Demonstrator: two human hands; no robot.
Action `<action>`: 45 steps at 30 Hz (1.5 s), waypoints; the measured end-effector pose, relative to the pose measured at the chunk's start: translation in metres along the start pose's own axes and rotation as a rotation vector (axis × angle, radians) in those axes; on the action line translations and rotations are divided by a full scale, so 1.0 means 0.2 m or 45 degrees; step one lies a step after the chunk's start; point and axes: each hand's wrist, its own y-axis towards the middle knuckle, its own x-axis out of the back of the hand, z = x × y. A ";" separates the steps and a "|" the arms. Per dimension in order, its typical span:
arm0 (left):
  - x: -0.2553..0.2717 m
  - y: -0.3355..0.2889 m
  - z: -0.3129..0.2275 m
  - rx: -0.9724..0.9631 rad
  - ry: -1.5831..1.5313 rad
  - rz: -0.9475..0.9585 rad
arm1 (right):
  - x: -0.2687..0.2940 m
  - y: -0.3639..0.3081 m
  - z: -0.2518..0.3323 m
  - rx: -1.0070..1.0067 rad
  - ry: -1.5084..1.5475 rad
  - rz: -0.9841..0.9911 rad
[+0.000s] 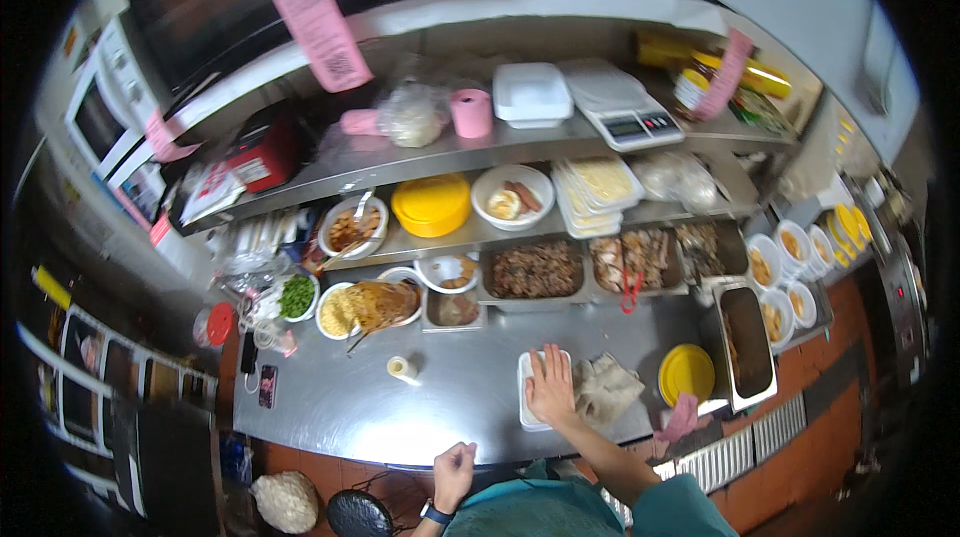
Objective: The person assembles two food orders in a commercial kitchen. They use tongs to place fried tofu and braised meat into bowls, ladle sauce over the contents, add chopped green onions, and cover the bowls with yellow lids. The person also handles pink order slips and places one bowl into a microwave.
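We see the white rectangular container (530,419) near the front edge of the steel counter (330,392), a little right of the middle, its long axis running from the person's side toward the back trays. The right hand (550,389) lies flat on it, fingers parted and pointing away along that same axis, so the palm hides much of its top. The left hand (455,469) is curled into a loose fist by the counter's front edge, apart from the container; we cannot tell whether anything is inside it.

Just right of the container we find a crumpled beige cloth (607,389), which crowds that side, and farther right a round yellow lid (687,375). To the left, a small cream roll (403,369) stands well apart, and a phone (268,387) lies near the counter's left end. Behind, a steel tray of dark chopped food (538,270) and a tray with red-handled tongs (631,289) block the way back.

We read the container as shallow and plain white, with rounded corners and a pale rim; whether it is lidded we cannot tell under the hand.
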 end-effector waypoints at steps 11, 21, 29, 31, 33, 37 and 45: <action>0.04 0.22 -0.23 -0.032 0.083 -0.215 | 0.00 0.05 -0.03 0.022 0.217 -0.028; 0.09 0.22 -0.24 0.069 0.131 0.012 | 0.69 0.82 0.28 0.202 0.700 -0.362; 0.36 0.26 -0.14 -0.009 0.033 0.129 | 1.51 1.83 0.63 0.370 -0.138 -0.642; 0.46 0.26 -0.12 -0.020 0.047 0.185 | 1.56 1.98 0.71 0.138 -0.365 -0.290; 0.56 0.29 -0.09 -0.004 0.072 0.245 | 1.59 2.10 0.77 -0.047 -0.521 0.002; 0.75 0.34 -0.02 -0.009 0.032 0.336 | 1.60 2.17 0.76 -0.150 -0.612 0.120; 1.06 0.43 -0.09 -0.143 0.156 0.326 | 1.53 1.50 0.82 -0.130 -0.051 -0.653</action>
